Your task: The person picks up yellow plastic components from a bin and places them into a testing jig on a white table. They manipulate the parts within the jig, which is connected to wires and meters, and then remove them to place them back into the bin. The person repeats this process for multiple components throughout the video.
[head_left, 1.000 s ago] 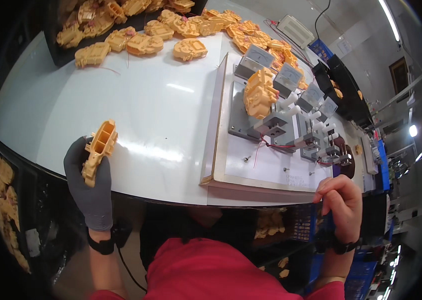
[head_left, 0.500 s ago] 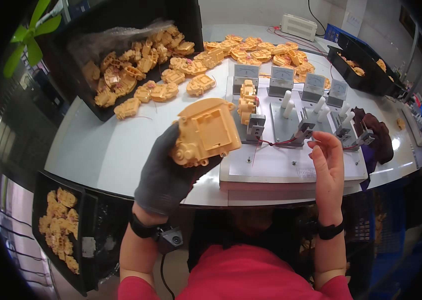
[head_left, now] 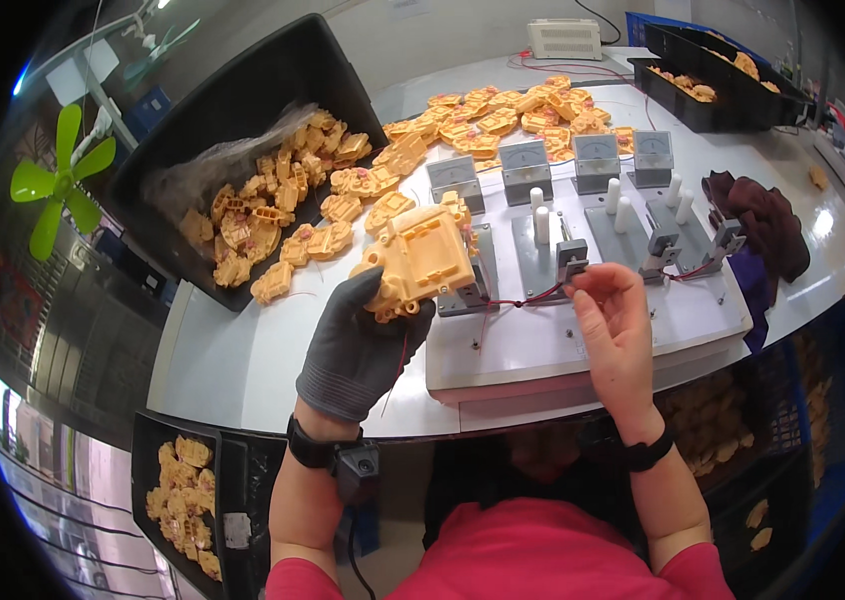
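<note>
My left hand (head_left: 348,350), in a dark grey glove, grips a yellow-orange plastic housing (head_left: 431,260) with its recessed rectangular face turned up. A thin red wire hangs below the glove. My bare right hand (head_left: 625,335) has thumb and forefinger closed together beside a grey metal block (head_left: 571,258) on the test board (head_left: 533,350). Whatever lies between those fingertips is too small to tell. Red and black wires (head_left: 521,303) run along the board to that block. Partly hidden behind the held housing, another housing (head_left: 459,208) stands at the leftmost station.
Small meters (head_left: 526,170) line the board's back, with white pegs (head_left: 543,225) in front. Loose housings (head_left: 503,118) are heaped behind. A tilted black bin (head_left: 343,85) of housings stands left, a black tray (head_left: 678,105) far right. Dark cloth (head_left: 758,225) lies right; a green fan (head_left: 64,185) is left.
The view has turned, so the whole scene sits differently. My right fingers, spread a little before, are now closed together by the block. The housing in my left hand is tilted more.
</note>
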`<state>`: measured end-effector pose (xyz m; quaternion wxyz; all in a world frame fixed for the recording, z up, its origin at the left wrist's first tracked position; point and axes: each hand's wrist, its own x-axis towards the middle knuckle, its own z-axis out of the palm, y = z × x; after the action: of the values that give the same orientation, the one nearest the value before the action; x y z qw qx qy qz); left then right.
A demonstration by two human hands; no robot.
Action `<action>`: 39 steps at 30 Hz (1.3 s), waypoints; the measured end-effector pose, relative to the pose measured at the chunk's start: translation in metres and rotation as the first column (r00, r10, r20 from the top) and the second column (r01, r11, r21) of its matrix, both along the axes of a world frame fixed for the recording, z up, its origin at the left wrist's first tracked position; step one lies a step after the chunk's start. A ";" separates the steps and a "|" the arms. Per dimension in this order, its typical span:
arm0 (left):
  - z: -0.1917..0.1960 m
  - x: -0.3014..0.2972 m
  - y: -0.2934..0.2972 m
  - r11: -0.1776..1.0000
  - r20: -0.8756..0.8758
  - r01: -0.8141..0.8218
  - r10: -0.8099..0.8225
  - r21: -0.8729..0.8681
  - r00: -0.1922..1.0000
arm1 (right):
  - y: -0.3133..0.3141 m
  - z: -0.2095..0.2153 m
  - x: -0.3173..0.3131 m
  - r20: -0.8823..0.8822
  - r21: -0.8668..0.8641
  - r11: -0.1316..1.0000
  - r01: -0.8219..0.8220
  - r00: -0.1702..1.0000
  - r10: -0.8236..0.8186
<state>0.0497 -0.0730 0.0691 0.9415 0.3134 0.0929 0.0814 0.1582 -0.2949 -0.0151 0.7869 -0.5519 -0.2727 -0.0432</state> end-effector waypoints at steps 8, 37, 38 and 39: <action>0.013 0.008 -0.001 0.987 -0.014 -0.002 0.004 0.158 1.000 | -0.001 0.008 -0.007 0.114 -0.153 0.981 0.116 0.988 -0.099; 0.032 0.039 0.024 0.261 0.254 -0.242 -0.015 0.935 0.967 | -0.001 0.011 -0.005 0.165 -0.242 0.946 0.214 0.970 -0.177; 0.033 0.040 0.026 0.246 0.244 -0.234 -0.009 0.941 0.970 | -0.001 0.011 -0.005 0.169 -0.241 0.946 0.218 0.969 -0.180; 0.033 0.042 0.027 0.218 0.244 -0.232 -0.027 0.948 0.969 | -0.001 0.012 -0.006 0.172 -0.239 0.945 0.222 0.968 -0.184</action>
<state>0.0914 -0.0457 0.1024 0.5376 0.8131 -0.0560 0.2160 0.1526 -0.2955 -0.0032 0.6779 -0.6695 -0.2749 -0.1290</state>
